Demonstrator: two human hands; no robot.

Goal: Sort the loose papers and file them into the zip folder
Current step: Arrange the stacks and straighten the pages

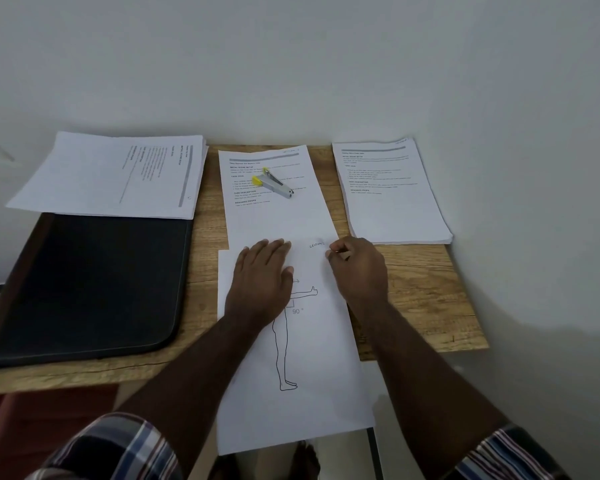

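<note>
My left hand (262, 271) lies flat, fingers straight, pressing the drawing sheet (309, 393) onto the table (430, 299). My right hand (355, 268) is curled at the sheet's top right corner, fingertips pinched round something thin and dark — probably a pen, too small to be sure — right beside the handwritten label (316, 244). The sheet's long axis runs from me towards the wall; its near end hangs off the table edge, and its far end overlaps the printed sheet (274, 216) that has the stapler (273, 184) on it. What matters for the next move is that the folder (90, 282) lies to my left, zipped side unclear, well apart from the sheet, with a stack (118, 174) overlapping its far edge. A second stack (395, 199) sits on the right, near my right hand. So the left hand is the nearer one to the folder and already on the paper. I judge the sheet should travel sideways to the left, long axis kept as it is — the right hand is busy with the label anyway. Nothing is filed yet by the look of it; the folder looks closed, and that stack must come off it first.
</note>
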